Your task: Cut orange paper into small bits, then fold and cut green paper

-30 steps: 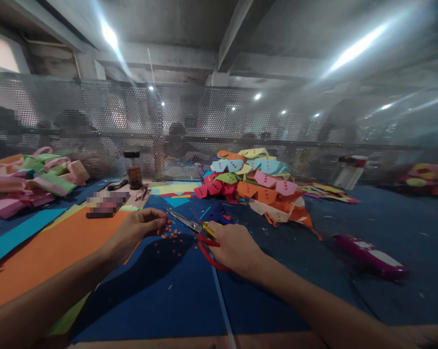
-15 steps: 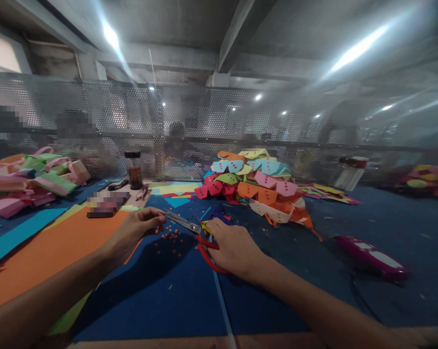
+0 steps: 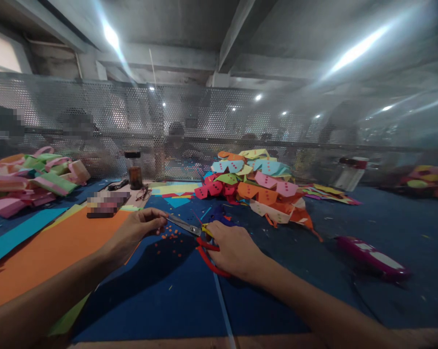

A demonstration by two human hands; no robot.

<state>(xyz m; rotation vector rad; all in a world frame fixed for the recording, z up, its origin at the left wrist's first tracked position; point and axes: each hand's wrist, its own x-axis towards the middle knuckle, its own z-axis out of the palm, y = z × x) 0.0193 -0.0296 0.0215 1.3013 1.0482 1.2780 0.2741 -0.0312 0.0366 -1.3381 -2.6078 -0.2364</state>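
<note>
My right hand (image 3: pixel 235 249) is wrapped round the red handles of a pair of scissors (image 3: pixel 184 224), whose metal blades point to the left. At the blade tips, my left hand (image 3: pixel 146 228) is closed in a pinch; what lies between its fingers is too small to make out. Tiny orange paper bits (image 3: pixel 172 237) are scattered on the blue table surface below the blades. A large orange paper sheet (image 3: pixel 73 242) lies under and beside my left forearm. Just beyond my right hand is a dark blue object (image 3: pixel 219 213), partly hidden.
Folded colourful paper pieces (image 3: pixel 266 186) are heaped ahead. More paper shapes (image 3: pixel 33 179) pile up at far left, near a phone (image 3: pixel 107 204) and a dark-lidded jar (image 3: pixel 134 172). A purple device (image 3: pixel 373 258) lies right. A perforated metal screen (image 3: pixel 189 111) stands behind, with people beyond.
Both hands stay in nearly the same place. The scissors have shifted very slightly, and the lower red handle sits a little lower.
</note>
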